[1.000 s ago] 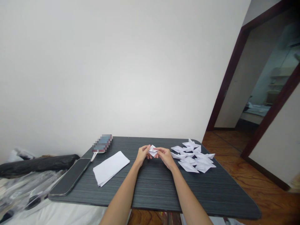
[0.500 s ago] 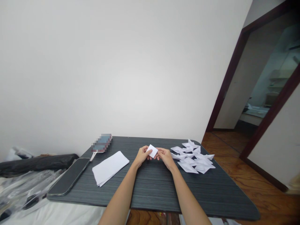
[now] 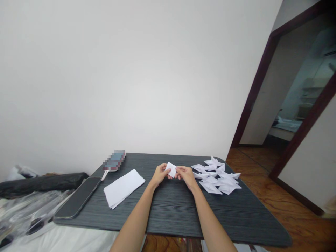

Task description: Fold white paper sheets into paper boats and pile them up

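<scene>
My left hand and my right hand meet over the far middle of the dark table. Both pinch a small folded piece of white paper between their fingertips, held just above the tabletop. To the right of my right hand lies a heap of several folded white paper shapes. A stack of flat white sheets lies to the left of my left hand.
A dark phone lies face up at the table's left edge. A second device with a white cable sits at the back left. Black and clear plastic bags lie left of the table. An open doorway is at the right, over wooden floor.
The paper between my fingers went from a crumpled, partly open shape to a flat folded square. Both hands stayed in place over the table.
</scene>
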Demonstrator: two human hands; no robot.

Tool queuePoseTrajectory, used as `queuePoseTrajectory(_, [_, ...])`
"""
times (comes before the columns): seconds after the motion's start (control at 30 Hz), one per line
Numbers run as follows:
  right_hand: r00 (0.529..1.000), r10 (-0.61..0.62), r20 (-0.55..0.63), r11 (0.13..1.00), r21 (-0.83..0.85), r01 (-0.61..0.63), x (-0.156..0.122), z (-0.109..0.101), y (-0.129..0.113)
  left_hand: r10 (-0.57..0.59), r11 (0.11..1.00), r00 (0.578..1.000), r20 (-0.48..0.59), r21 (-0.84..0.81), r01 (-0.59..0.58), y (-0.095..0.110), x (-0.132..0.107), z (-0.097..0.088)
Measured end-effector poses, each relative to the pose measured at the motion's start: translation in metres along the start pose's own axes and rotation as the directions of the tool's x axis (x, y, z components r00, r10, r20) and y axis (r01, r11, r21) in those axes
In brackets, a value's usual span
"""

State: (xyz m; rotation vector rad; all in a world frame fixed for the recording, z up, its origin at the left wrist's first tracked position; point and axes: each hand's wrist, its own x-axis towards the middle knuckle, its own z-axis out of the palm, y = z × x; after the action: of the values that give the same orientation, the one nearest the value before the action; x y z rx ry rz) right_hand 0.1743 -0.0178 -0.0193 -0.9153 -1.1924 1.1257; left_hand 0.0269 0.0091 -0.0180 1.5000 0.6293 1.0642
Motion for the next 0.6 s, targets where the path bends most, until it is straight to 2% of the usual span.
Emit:
queuePoseTrajectory(0.17, [0.999, -0.032, -0.008, 0.999, -0.034, 0.032, -0.0007, -0.0008, -0.0016, -0.008, 1.000, 1.000, 0.021, -0.011, 0.008, -0.0005, -0.0005, -0.0012])
queuePoseTrajectory(0.4, [0.999, -0.039, 0.031, 0.994, 0.101, 0.035, 0.0013, -0.0050, 0.0026, -0.005, 1.000, 1.000, 0.004, -0.019, 0.005, 0.0004, -0.0007, -0.0016])
queuePoseTrajectory(0.6, [0.998, -0.040, 0.047, 0.991, 0.127, 0.033, 0.0018, -0.0075, 0.0035, -0.010, 1.000, 1.000, 0.028, -0.011, 0.010, 0.0041, -0.0023, -0.0004])
